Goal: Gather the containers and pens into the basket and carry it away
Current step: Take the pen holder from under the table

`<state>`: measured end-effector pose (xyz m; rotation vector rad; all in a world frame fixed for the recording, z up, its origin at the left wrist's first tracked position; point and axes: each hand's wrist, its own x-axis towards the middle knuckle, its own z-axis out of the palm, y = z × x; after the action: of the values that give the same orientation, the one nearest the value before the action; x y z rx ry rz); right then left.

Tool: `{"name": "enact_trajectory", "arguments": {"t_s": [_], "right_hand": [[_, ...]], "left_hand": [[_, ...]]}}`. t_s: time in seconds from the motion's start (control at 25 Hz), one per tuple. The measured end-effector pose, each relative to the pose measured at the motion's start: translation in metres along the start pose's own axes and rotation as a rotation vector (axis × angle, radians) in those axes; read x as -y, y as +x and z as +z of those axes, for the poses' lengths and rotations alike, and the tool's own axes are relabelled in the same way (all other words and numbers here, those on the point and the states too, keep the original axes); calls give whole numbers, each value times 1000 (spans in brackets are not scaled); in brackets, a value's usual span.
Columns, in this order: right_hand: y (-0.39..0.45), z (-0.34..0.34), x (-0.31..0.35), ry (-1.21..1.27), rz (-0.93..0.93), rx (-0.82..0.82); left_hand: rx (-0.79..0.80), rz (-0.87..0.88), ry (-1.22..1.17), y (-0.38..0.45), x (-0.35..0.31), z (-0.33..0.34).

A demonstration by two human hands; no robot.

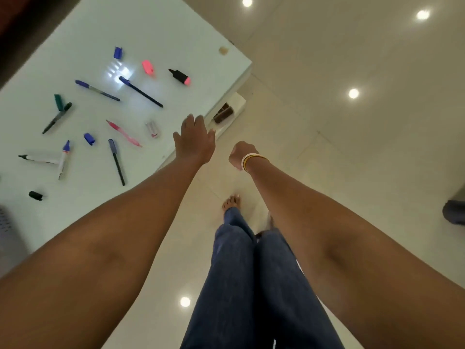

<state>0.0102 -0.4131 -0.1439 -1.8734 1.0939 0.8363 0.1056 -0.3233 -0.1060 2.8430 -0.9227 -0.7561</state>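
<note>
The left hand [195, 141] spreads straight fingers [189, 122] over the white counter's [156, 28] edge, holding nothing. The right hand [242, 153] is curled into an empty fist above the floor [352, 159], bangles [251, 159] at its wrist. Pens [140, 91], markers and loose caps [118, 52] lie scattered on the counter. A grey perforated basket [8, 238] is cut off at the left edge, its contents hidden. A small clear item [152, 128] beside the pink pen [123, 133] is hard to identify.

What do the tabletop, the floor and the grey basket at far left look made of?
Tabletop: probably glass or lacquered board, glossy white; it mirrors a light.
Floor: polished beige tile, going by faint joints and sharp ceiling-light reflections.
Basket: likely moulded plastic, matte grey, with rows of perforations; mostly out of frame.
</note>
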Motion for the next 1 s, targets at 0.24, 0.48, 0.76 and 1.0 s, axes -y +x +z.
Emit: {"name": "enact_trajectory", "arguments": {"t_s": [0.24, 0.48, 0.76, 1.0], "right_hand": [[168, 22, -33, 196, 76, 83], [287, 45, -10, 698, 109, 101], [369, 71, 10, 864, 187, -24], [287, 57, -26, 805, 295, 50]], "left_hand": [[-268, -71, 158, 68, 17, 129], [-794, -156, 395, 123, 36, 206], [-1158, -121, 582, 158, 55, 227], [-700, -168, 292, 101, 19, 188]]}}
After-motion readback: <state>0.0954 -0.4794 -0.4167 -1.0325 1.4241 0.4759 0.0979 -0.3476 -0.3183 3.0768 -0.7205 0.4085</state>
